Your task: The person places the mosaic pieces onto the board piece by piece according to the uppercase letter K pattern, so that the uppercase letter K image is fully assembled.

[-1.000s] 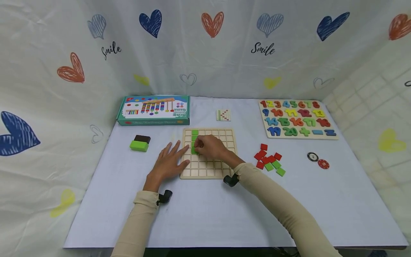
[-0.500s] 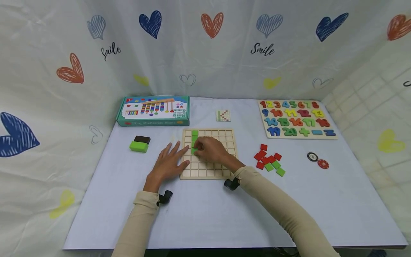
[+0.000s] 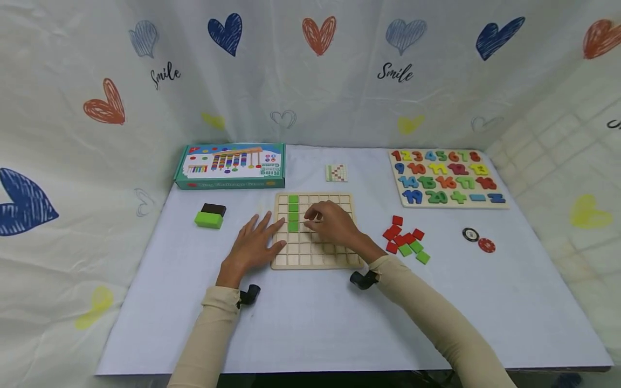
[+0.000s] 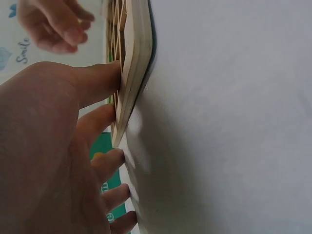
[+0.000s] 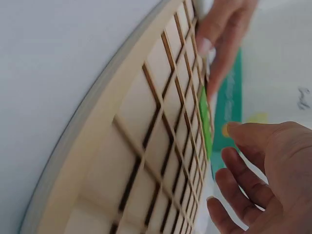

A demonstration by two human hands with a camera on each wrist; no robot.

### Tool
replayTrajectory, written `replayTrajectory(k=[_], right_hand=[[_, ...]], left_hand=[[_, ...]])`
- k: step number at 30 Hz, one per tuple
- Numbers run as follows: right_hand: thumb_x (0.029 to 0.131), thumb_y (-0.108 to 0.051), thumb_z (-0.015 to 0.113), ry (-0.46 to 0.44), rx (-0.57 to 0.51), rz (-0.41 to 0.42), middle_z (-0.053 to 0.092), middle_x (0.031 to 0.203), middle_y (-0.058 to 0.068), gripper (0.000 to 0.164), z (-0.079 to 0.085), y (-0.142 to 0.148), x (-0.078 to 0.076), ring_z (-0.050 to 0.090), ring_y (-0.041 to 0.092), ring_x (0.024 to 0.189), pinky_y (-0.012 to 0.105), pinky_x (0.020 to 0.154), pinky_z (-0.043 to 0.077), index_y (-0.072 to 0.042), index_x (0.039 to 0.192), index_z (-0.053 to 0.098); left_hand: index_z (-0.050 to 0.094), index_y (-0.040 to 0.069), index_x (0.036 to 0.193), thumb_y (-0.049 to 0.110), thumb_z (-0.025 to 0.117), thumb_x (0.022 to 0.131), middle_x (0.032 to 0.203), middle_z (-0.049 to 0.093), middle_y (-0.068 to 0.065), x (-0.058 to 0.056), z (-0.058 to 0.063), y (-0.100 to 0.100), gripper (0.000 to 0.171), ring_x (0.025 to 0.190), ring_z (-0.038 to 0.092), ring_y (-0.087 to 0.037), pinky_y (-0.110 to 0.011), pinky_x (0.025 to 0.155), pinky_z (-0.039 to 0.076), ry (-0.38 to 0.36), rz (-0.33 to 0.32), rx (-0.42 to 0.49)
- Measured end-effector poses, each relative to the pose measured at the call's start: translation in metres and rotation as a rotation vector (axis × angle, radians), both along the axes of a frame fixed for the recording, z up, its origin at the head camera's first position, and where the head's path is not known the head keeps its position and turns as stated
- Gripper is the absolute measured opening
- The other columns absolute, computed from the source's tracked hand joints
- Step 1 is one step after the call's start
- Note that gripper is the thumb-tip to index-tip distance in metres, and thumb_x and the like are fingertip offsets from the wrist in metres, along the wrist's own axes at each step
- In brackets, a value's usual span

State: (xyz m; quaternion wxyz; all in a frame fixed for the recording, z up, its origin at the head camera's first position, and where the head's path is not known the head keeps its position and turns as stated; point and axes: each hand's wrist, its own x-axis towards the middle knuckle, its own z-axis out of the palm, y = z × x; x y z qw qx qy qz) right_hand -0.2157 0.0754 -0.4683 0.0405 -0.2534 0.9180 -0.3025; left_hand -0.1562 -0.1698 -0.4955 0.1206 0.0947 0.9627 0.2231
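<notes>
White tabletop point(image 3: 301, 323); square-gridded wooden board point(image 3: 305, 260)

In the head view, the right hand point(image 3: 336, 223) obscures cells in the grid board's point(image 3: 301, 260) right half, and the left hand point(image 3: 251, 245) covers part of its left edge. Both sleeves, nearer the wearer than the board, are cut off by the lower border. The pattern on the card point(image 3: 336, 173) beyond the board and the markings on the chips point(image 3: 487, 245) well to its right are too small to read. Both wrist views crop the board; in the left, the right hand above it is blurred and clipped.
</notes>
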Motion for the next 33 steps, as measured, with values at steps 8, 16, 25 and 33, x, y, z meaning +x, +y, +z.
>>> replayTrajectory(k=[8, 16, 25, 33], right_hand=[[0.097, -0.021, 0.080, -0.045, -0.004, -0.089, 0.075, 0.108, 0.005, 0.021, 0.009, 0.060, 0.003, 0.067, 0.024, 0.102, 0.043, 0.083, 0.057, -0.008, 0.113, 0.077], [0.098, -0.019, 0.077, -0.079, 0.053, -0.187, 0.075, 0.113, 0.013, 0.026, 0.019, 0.142, 0.017, 0.067, 0.031, 0.103, 0.046, 0.083, 0.057, -0.003, 0.119, 0.074], [0.098, -0.029, 0.075, -0.302, 0.196, -0.350, 0.063, 0.130, 0.028, 0.047, 0.032, 0.218, 0.034, 0.061, 0.044, 0.115, 0.050, 0.084, 0.059, 0.003, 0.131, 0.065], [0.088, -0.043, 0.086, -0.395, 0.318, -0.344, 0.067, 0.111, 0.023, 0.058, 0.031, 0.241, 0.045, 0.061, 0.038, 0.102, 0.046, 0.077, 0.059, 0.004, 0.117, 0.065]], left_hand=[[0.037, 0.027, 0.167, 0.046, 0.060, 0.106, 0.178, 0.016, -0.011, 0.000, 0.000, 0.000, 0.068, 0.164, 0.005, -0.043, -0.062, 0.131, 0.010, -0.007, -0.002, -0.004], [0.038, 0.026, 0.167, 0.045, 0.061, 0.105, 0.178, 0.017, -0.012, -0.001, 0.000, 0.003, 0.068, 0.164, 0.006, -0.044, -0.063, 0.131, 0.010, -0.017, -0.003, -0.002], [0.037, 0.027, 0.167, 0.045, 0.059, 0.106, 0.178, 0.016, -0.012, -0.001, -0.001, 0.001, 0.068, 0.164, 0.006, -0.044, -0.064, 0.130, 0.011, -0.004, -0.011, -0.008], [0.038, 0.025, 0.167, 0.044, 0.060, 0.106, 0.178, 0.017, -0.012, -0.003, 0.001, 0.001, 0.068, 0.164, 0.006, -0.045, -0.065, 0.130, 0.010, 0.000, -0.014, 0.014]])
